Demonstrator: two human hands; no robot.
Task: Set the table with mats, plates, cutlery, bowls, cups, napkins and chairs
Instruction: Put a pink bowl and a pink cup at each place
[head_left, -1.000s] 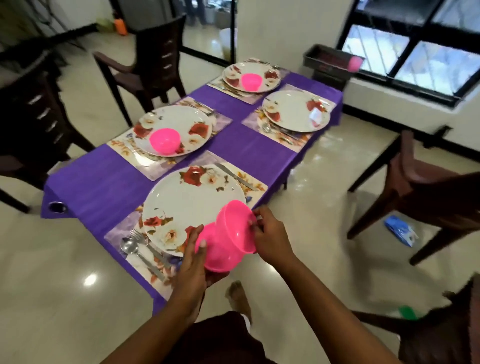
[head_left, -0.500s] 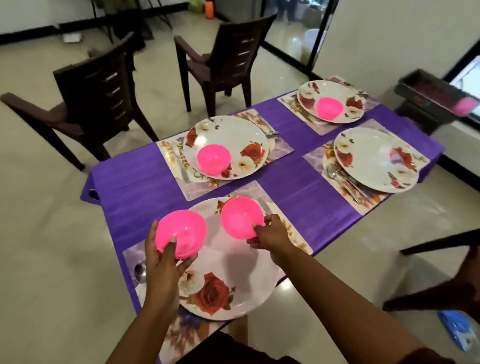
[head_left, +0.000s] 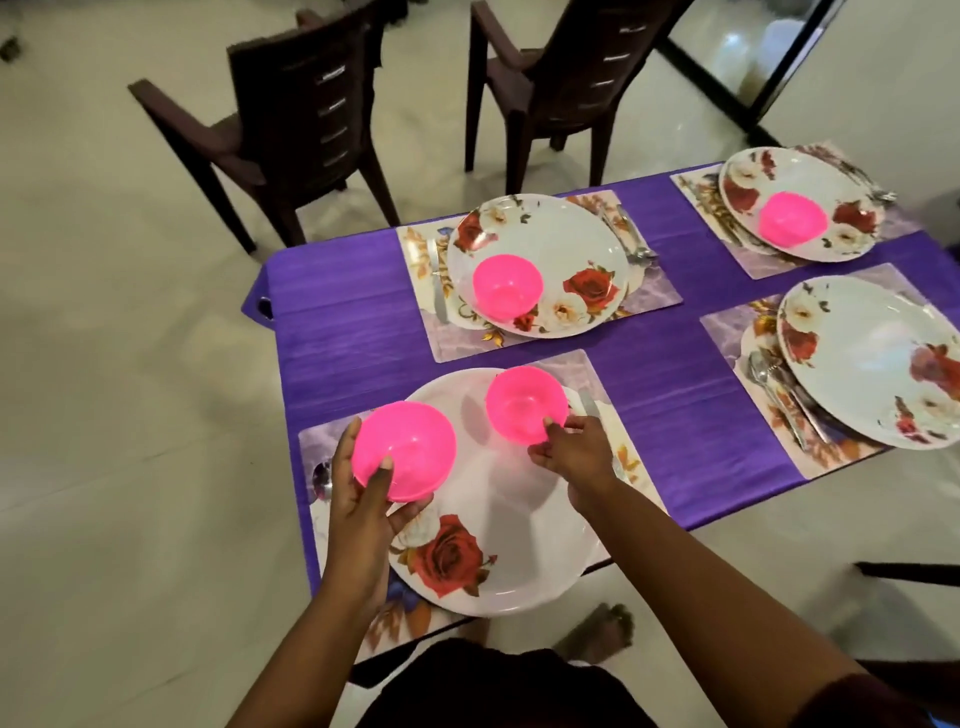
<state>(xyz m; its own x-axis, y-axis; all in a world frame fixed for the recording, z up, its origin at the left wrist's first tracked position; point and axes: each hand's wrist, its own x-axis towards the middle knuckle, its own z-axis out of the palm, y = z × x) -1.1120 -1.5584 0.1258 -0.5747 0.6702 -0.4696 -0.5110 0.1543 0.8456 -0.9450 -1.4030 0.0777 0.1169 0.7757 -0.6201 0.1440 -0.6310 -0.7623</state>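
Note:
I hold a pink bowl in each hand over the nearest floral plate (head_left: 509, 540). My left hand (head_left: 363, 499) grips one pink bowl (head_left: 402, 449) above the plate's left edge. With my right hand (head_left: 571, 452) I pinch the rim of a second pink bowl (head_left: 524, 402), low over the plate's far side. Two more pink bowls (head_left: 506, 286) (head_left: 792, 218) sit on the plates across the purple table (head_left: 353, 322). The right-hand plate (head_left: 872, 358) carries no bowl. Each plate lies on a floral mat with cutlery beside it.
Two dark brown chairs (head_left: 291, 119) (head_left: 561, 78) stand on the pale floor beyond the table's far side, pulled back from it. A spoon (head_left: 322, 480) lies left of the near plate. My bare foot (head_left: 597, 631) shows under the table's near edge.
The two stacked bowls have been pulled apart, one in each hand. The right-hand bowl has dropped lower onto the near plate. The view has swung left over the table.

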